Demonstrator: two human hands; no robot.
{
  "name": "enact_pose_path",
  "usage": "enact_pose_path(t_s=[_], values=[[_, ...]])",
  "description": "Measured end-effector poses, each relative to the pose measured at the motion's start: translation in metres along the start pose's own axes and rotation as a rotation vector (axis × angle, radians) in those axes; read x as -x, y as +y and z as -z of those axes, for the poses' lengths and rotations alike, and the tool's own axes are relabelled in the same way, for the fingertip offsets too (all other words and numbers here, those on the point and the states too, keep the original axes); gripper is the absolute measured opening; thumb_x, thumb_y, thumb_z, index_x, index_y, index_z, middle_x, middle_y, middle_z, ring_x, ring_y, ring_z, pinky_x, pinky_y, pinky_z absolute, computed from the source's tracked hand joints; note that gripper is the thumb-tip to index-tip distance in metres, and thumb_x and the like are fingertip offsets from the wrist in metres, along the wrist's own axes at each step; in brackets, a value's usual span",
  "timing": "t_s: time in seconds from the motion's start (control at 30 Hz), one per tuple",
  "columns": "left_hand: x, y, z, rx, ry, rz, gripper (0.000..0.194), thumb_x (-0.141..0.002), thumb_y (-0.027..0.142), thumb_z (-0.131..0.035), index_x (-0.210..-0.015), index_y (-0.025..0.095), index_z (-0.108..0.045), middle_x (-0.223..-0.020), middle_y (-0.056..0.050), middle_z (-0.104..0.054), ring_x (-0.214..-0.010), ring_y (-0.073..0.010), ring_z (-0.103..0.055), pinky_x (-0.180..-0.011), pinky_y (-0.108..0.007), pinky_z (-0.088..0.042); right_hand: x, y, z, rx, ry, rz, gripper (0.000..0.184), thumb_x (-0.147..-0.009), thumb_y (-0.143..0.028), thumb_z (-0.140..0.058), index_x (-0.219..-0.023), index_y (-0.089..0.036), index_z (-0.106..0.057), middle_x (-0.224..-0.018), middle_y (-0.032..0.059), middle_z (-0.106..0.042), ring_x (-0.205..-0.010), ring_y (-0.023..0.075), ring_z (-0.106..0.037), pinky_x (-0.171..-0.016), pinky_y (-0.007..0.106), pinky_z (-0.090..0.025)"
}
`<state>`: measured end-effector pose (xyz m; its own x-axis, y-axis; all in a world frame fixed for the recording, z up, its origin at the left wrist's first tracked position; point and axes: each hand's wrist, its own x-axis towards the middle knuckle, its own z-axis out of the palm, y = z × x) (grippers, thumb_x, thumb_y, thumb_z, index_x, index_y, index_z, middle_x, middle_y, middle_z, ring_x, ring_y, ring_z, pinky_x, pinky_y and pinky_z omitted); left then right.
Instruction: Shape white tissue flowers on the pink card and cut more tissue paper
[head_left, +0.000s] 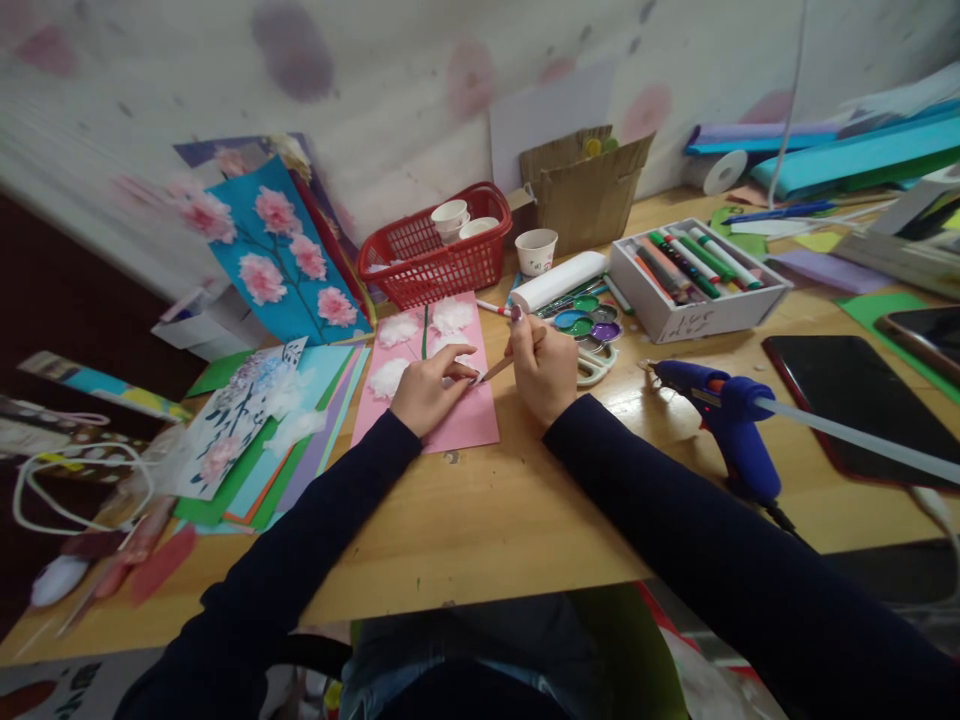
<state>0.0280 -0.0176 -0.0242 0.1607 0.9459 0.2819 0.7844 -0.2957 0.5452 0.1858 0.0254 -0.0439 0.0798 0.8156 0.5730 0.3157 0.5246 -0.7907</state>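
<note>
Wooden desk (480, 530) is packed, blotchy floral wall (405, 80) behind; right hand (546, 370) grips a brown stick (498, 367), left hand (429, 394) on pink card (480, 428), can't tell if pinching.

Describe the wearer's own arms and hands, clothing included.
The left sleeve and right sleeve are long, plain and dark navy, reaching the wrists. The left hand and right hand wear no gloves; one nail on the right looks painted dark.
</note>
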Motion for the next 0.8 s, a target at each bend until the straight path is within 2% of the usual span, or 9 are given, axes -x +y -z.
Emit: enact_pose_path(t_s=[0.37,0.5,0.63,0.8], values=[[0.0,-0.004,-0.003,0.026,-0.02,0.014,0.033,-0.078,0.015,-0.06,-0.11,0.019,-0.055,-0.092,-0.005,-0.074,-0.091,-0.0185,-0.068,-0.081,-0.03,-0.049,0.004,-0.007,0.0,-0.023,-0.052,0.033,0.039,-0.09,-0.035,-0.038,-0.055,-0.022,-0.047,-0.051,-0.0022,-0.049,-0.048,0.0102,-0.044,-0.056,0.026,-0.031],[-0.001,-0.005,-0.003,-0.012,-0.013,-0.041,0.033,-0.078,0.014,-0.059,-0.111,0.018,-0.055,-0.091,-0.005,-0.074,-0.091,-0.0195,-0.067,-0.083,-0.033,-0.047,0.004,-0.006,0.0,0.008,-0.055,0.064,0.039,-0.091,-0.035,-0.037,-0.056,-0.021,-0.047,-0.05,-0.0028,-0.049,-0.048,0.0094,-0.045,-0.055,0.025,-0.031],[-0.004,-0.011,-0.005,-0.135,0.049,-0.12,0.03,-0.077,0.015,-0.062,-0.106,0.019,-0.057,-0.091,-0.004,-0.074,-0.091,-0.0221,-0.066,-0.089,-0.04,-0.041,0.005,-0.005,0.0,0.038,-0.04,0.099,0.04,-0.092,-0.036,-0.035,-0.056,-0.021,-0.046,-0.049,-0.0024,-0.049,-0.048,0.0095,-0.047,-0.054,0.025,-0.032],[-0.005,-0.014,-0.006,-0.238,0.073,-0.169,0.029,-0.076,0.016,-0.062,-0.104,0.02,-0.057,-0.089,-0.003,-0.074,-0.096,-0.0232,-0.063,-0.088,-0.041,-0.037,0.005,-0.003,-0.002,0.112,-0.068,0.133,0.041,-0.092,-0.037,-0.035,-0.056,-0.02,-0.045,-0.049,-0.0013,-0.05,-0.047,0.0101,-0.047,-0.051,0.025,-0.031]])
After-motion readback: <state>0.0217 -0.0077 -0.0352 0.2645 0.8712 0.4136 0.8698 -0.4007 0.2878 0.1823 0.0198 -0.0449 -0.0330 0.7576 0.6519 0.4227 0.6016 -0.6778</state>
